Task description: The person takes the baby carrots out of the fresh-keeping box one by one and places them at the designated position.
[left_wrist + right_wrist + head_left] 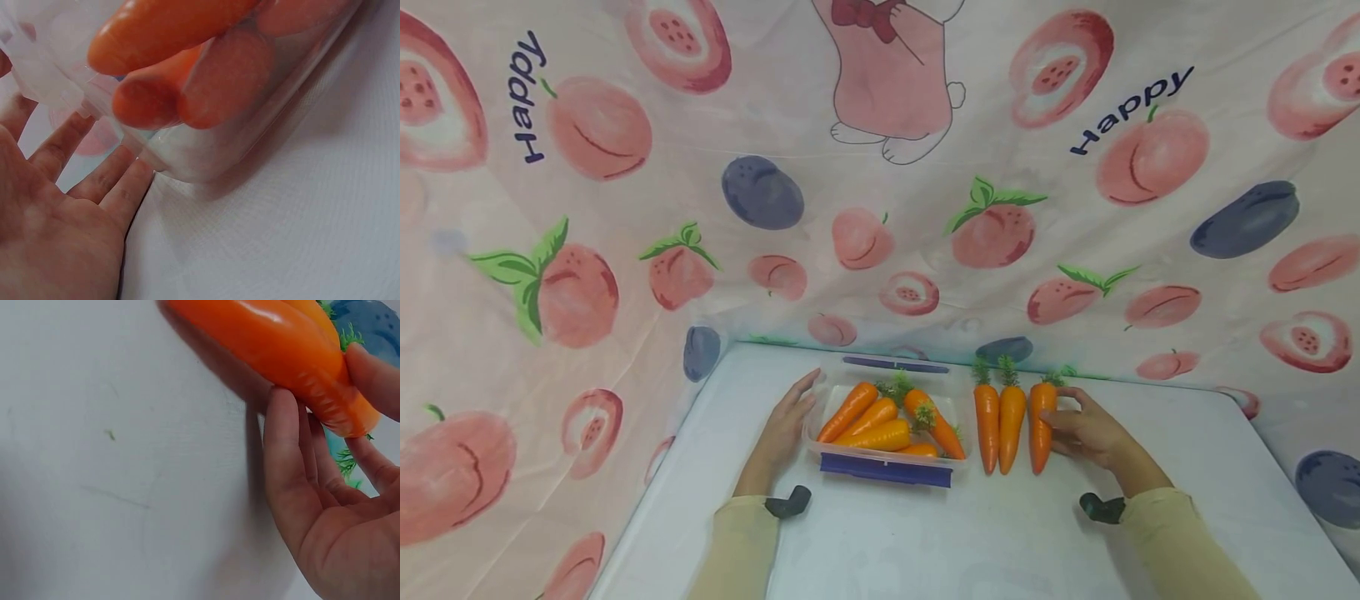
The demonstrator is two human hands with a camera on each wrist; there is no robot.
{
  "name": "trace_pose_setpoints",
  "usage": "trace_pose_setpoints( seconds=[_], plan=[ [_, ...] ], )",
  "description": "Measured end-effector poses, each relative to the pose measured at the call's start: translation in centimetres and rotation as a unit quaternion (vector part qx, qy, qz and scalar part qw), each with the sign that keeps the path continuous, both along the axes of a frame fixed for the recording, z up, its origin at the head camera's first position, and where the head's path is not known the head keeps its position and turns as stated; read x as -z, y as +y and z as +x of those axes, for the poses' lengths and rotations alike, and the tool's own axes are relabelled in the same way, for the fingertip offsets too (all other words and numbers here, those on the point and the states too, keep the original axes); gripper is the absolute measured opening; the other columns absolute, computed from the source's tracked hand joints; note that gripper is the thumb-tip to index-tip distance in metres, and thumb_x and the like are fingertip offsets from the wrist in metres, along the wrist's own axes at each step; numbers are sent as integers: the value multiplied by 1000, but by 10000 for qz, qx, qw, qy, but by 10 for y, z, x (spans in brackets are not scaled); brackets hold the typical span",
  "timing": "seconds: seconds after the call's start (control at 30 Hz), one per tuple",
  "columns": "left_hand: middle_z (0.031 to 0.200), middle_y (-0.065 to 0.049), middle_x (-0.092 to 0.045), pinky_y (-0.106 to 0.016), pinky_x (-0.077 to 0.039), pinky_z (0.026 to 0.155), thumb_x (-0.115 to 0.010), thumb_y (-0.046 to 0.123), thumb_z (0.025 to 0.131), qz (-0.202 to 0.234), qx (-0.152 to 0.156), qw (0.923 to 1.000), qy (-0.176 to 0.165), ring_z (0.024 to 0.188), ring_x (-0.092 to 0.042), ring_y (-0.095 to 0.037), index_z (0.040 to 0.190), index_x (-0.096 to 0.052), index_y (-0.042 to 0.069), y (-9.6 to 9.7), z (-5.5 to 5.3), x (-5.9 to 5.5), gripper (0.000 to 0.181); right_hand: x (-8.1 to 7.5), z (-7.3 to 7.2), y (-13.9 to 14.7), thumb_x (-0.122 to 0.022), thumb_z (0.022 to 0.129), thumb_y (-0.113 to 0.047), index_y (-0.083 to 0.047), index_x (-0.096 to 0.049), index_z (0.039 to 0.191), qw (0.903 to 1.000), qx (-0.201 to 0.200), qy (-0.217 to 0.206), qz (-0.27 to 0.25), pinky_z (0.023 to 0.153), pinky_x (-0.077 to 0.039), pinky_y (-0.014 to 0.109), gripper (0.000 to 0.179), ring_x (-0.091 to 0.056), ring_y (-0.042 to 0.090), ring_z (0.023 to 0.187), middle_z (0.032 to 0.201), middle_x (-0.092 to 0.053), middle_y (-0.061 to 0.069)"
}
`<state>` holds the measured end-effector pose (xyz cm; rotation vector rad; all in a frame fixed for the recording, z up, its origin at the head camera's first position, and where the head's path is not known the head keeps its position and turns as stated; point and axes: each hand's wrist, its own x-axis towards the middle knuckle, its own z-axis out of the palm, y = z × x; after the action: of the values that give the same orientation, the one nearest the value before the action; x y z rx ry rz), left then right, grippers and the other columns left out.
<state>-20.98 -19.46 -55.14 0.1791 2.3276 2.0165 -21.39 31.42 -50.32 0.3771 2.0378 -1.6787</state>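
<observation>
My left hand [784, 429] rests against the left side of a clear plastic box [808, 435]. Its fingers are fairly straight, with the tips touching the box wall in the left wrist view. Inside the box lie several orange carrots [871, 435] with green tops. To the right, my right hand [1088, 429] grips a carrot [275, 344] near its leafy end, thumb on one side and fingers on the other. Two more carrots, one [987, 425] and another [1011, 425], lie side by side just left of it, tips toward me.
Blue locking flaps fold out from the box's front [886, 471] and back [895, 364]. Everything stands on a white table [985, 542]. Behind and to the left hangs a fruit-printed cloth [880, 192].
</observation>
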Motion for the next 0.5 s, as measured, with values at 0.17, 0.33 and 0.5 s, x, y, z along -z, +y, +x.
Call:
trace_pose_setpoints(
  seconds=[0.17,0.33,0.5],
  plan=[
    [164,-1,-39,-58,-12,128,-46,37,108,39,26,10000,10,158,-23,-27,155,-44,27,0,1,-1,49,1,-1,-3,-70,98,-32,-13,-9,161,9999,-92,24,136,95,-60,44,90,-65,26,109,148,-45,28],
    [164,-1,-39,-58,-12,128,-47,36,107,79,44,10000,20,158,-23,-26,154,-45,26,-1,0,0,48,2,0,-6,-69,98,-31,-10,-10,160,9994,-166,76,299,93,-61,43,88,-65,25,107,148,-44,30],
    [164,-1,-39,-57,-12,128,-47,36,107,44,53,10000,35,158,-23,-26,154,-45,28,-1,1,-1,47,2,1,-9,-71,97,-32,-8,-13,160,9980,-175,142,584,91,-62,43,89,-66,26,105,146,-46,31]
  ],
)
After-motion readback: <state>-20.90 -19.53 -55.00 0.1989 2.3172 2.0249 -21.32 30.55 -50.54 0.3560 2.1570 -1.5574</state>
